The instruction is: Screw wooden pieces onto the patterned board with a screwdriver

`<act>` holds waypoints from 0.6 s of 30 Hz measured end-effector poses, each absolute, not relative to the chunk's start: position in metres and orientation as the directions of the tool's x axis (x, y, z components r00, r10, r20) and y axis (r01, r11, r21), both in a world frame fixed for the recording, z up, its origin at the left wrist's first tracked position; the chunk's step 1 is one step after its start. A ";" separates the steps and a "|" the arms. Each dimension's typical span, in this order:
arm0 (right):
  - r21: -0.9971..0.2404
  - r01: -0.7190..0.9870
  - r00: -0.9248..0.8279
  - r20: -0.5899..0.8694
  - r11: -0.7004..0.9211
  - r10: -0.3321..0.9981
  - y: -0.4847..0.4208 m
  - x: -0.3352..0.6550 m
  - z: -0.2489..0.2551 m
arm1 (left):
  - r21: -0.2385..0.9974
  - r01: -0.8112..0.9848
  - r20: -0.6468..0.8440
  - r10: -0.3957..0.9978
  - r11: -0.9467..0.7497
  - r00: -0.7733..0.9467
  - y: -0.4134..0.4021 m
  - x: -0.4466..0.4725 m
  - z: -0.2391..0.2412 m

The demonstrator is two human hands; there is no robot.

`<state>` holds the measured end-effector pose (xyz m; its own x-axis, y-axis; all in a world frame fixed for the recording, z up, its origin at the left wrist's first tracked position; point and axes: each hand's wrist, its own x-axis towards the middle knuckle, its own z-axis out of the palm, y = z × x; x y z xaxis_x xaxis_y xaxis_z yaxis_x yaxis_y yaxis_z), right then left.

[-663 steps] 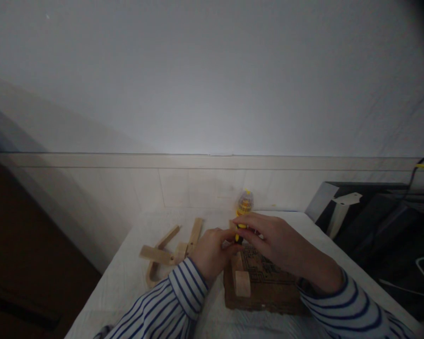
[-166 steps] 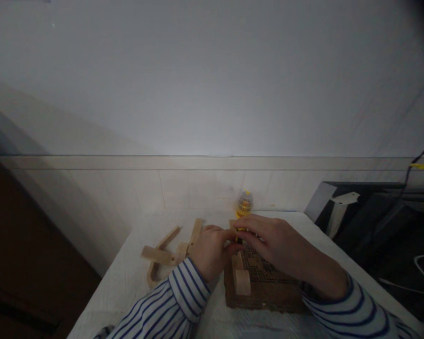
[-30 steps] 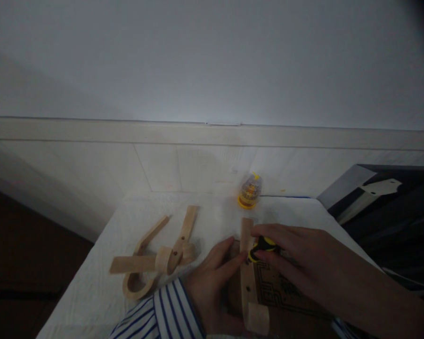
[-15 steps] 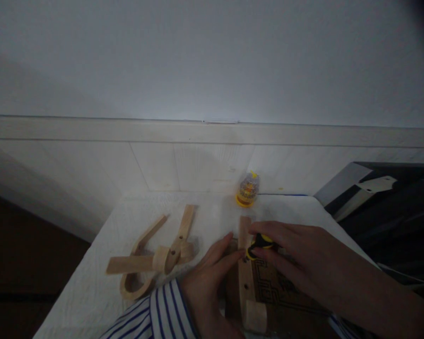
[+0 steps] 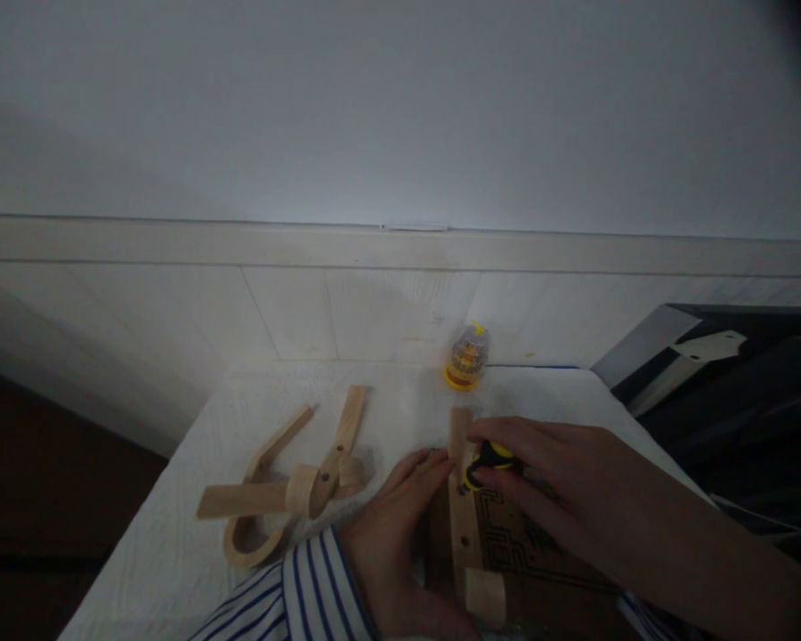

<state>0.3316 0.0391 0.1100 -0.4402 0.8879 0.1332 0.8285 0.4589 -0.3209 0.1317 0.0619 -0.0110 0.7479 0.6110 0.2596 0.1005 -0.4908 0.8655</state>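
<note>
Head view: right hand (image 5: 574,499) pinches a stubby black-and-yellow screwdriver (image 5: 487,458) between thumb and fingertips, with its tip against the long pale wooden strip (image 5: 463,525), near the strip's far end. The strip lies along the left edge of a dark brown carved wooden board (image 5: 527,556). A round wooden block sits at the strip's near end. Left hand (image 5: 400,534) is just left of the strip, fingers spread flat, tips touching the strip's left edge, gripping nothing. A loose pile of curved and straight pale wooden pieces (image 5: 287,485) lies well left of the strip on the white table (image 5: 173,552). A small yellow-and-clear bit holder (image 5: 465,358) stands beyond the strip's far end. A dark open case (image 5: 721,374) is far right of the strip.
</note>
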 end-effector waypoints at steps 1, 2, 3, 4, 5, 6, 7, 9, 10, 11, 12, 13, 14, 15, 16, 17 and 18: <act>-0.316 0.826 -0.445 0.141 0.466 0.884 0.039 0.332 0.110 | 0.863 0.103 0.261 0.612 -0.494 0.747 0.062 0.132 -0.010; -0.312 0.825 -0.447 0.150 0.472 0.882 0.039 0.332 0.110 | 0.860 0.107 0.261 0.612 -0.498 0.746 0.062 0.132 -0.009; -0.309 0.825 -0.446 0.157 0.473 0.881 0.039 0.332 0.111 | 0.858 0.113 0.260 0.612 -0.502 0.746 0.062 0.132 -0.008; -0.308 0.827 -0.442 0.162 0.471 0.882 0.038 0.332 0.111 | 0.855 0.119 0.256 0.611 -0.504 0.749 0.062 0.132 -0.008; -0.309 0.828 -0.440 0.160 0.468 0.884 0.038 0.331 0.111 | 0.854 0.125 0.252 0.612 -0.505 0.750 0.062 0.132 -0.007; -0.311 0.830 -0.436 0.155 0.463 0.886 0.038 0.331 0.111 | 0.854 0.131 0.246 0.613 -0.503 0.751 0.062 0.132 -0.007; -0.312 0.831 -0.435 0.149 0.460 0.888 0.038 0.331 0.111 | 0.854 0.133 0.243 0.611 -0.503 0.753 0.062 0.132 -0.007; -0.304 0.835 -0.437 0.140 0.458 0.889 0.039 0.331 0.111 | 0.850 0.140 0.241 0.611 -0.508 0.755 0.062 0.132 -0.007; -0.300 0.837 -0.437 0.134 0.457 0.889 0.039 0.331 0.111 | 0.844 0.141 0.246 0.607 -0.517 0.755 0.062 0.132 -0.007; -0.299 0.838 -0.439 0.129 0.457 0.889 0.039 0.331 0.111 | 0.836 0.140 0.255 0.602 -0.530 0.756 0.062 0.132 -0.008; -0.299 0.837 -0.441 0.125 0.457 0.889 0.040 0.332 0.110 | 0.825 0.141 0.263 0.593 -0.547 0.761 0.062 0.132 -0.008; -0.302 0.837 -0.442 0.122 0.457 0.889 0.040 0.332 0.110 | 0.815 0.143 0.269 0.586 -0.562 0.765 0.063 0.133 -0.008; -0.304 0.836 -0.442 0.122 0.457 0.889 0.040 0.332 0.110 | 0.806 0.144 0.274 0.577 -0.575 0.769 0.063 0.133 -0.009; -0.304 0.834 -0.445 0.125 0.461 0.887 0.040 0.332 0.110 | 0.799 0.147 0.274 0.571 -0.583 0.774 0.064 0.133 -0.009; -0.304 0.831 -0.448 0.129 0.465 0.885 0.040 0.332 0.109 | 0.796 0.150 0.270 0.565 -0.587 0.780 0.064 0.133 -0.009; -0.303 0.831 -0.448 0.132 0.467 0.884 0.040 0.332 0.109 | 0.794 0.154 0.263 0.561 -0.588 0.785 0.065 0.134 -0.009; -0.303 0.830 -0.448 0.138 0.468 0.883 0.040 0.332 0.109 | 0.794 0.157 0.257 0.559 -0.587 0.789 0.065 0.134 -0.009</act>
